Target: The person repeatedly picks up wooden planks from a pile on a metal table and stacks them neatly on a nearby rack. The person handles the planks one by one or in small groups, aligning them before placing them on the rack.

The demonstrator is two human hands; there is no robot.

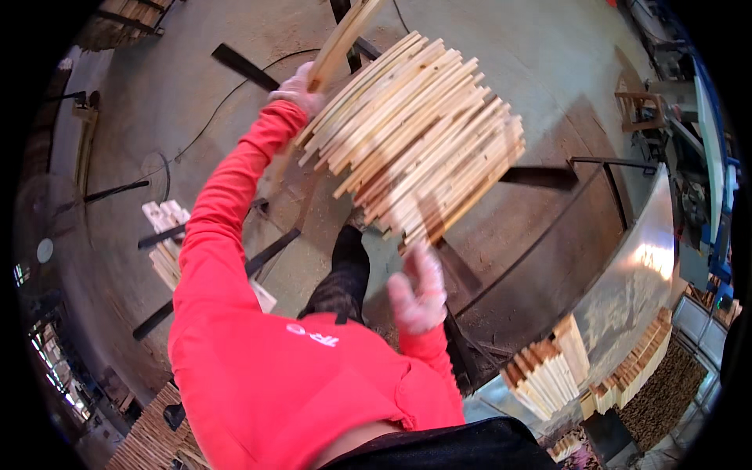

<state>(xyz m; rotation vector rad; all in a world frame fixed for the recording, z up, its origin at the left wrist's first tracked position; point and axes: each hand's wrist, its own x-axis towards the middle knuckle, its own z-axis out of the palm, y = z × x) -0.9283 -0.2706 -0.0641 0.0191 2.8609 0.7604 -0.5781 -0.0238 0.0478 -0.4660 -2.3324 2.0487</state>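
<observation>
Large bundle of pale wooden slats [419, 133] aloft | left hand [298, 90] clamped on one slat | right hand [419, 290] spread open beneath bundle | more slat stacks [548, 372] remain below

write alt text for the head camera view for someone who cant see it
A person in a red long-sleeved top holds a big bundle of pale wooden slats up over a dusty concrete floor, the gloved left hand gripping slats at the bundle's far end and the gloved right hand under its near end. More stacked slats sit lower right.

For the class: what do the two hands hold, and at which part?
A bundle of wooden slats: left hand at its far upper edge, right hand under its near lower end.
</observation>
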